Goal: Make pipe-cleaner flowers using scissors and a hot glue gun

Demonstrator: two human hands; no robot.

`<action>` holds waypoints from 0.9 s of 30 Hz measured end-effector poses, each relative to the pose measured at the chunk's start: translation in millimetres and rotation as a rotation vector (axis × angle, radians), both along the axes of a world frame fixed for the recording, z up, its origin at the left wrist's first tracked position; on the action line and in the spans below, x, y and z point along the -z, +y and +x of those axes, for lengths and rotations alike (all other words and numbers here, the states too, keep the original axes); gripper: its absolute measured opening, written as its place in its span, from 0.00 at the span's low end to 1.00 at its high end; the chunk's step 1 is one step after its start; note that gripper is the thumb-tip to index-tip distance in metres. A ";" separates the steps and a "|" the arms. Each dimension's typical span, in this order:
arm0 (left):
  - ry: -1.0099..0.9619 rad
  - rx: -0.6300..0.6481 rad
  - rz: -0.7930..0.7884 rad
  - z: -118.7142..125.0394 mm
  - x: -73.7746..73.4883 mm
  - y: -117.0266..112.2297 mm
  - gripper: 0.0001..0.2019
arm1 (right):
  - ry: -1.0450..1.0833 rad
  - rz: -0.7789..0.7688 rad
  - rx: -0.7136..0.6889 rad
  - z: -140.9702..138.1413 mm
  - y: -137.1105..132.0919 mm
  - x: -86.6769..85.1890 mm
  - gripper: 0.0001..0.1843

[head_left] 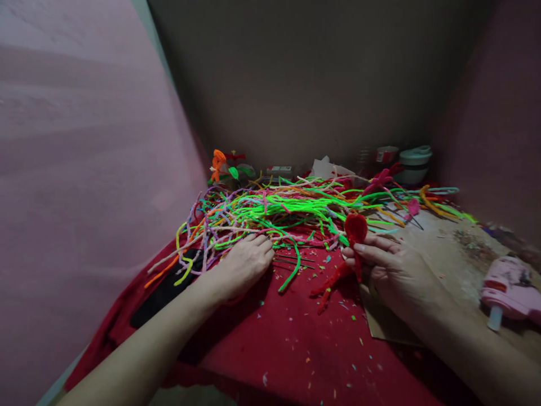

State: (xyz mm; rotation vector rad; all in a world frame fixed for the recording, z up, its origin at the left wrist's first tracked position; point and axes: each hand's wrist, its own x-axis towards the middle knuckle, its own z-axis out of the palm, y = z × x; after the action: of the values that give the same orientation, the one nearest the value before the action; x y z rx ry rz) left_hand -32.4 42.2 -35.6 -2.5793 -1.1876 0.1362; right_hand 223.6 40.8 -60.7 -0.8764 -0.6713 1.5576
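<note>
My right hand (391,268) pinches a red pipe-cleaner piece (356,228) between thumb and fingers. Its rounded, petal-like top stands upright above the fingertips, and red strands (332,283) hang below toward the tablecloth. At the near edge of a tangled heap of pipe cleaners (291,204), my left hand (249,259) rests low with its fingers curled. Whatever lies under those fingers is hidden. A green pipe cleaner (296,270) bends out of the heap just right of my left hand, beside thin dark wire stems (293,260).
Colourful fluff scraps dot the red tablecloth (304,349). To the right, a pink glue gun (505,290) lies on a cardboard sheet (443,259). A black object (164,293) sits under my left forearm. Behind the heap stand an orange pipe-cleaner figure (218,164) and a lidded cup (415,163).
</note>
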 end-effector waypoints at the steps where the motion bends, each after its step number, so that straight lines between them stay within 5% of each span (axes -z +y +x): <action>1: -0.092 -0.015 -0.011 -4.6 -2.8 2.8 0.09 | -0.003 0.001 0.000 0.3 0.2 1.0 0.08; 9: -0.943 -0.275 -0.337 -13.8 -32.1 11.3 0.05 | -0.007 0.022 -0.014 1.0 0.6 2.7 0.08; 16: -1.448 -0.334 -0.475 -10.1 -23.5 20.5 0.08 | -0.030 0.025 -0.027 1.1 0.4 3.3 0.08; 27: -1.672 -0.376 -0.739 25.1 -22.0 2.2 0.09 | 0.011 0.001 -0.031 0.3 -0.9 0.6 0.09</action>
State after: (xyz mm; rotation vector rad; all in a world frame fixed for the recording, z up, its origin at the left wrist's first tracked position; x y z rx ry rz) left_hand -7.4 44.4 -13.7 -2.6591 -2.3428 -2.2412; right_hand 223.9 39.9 -61.3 -0.8596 -0.6801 1.5887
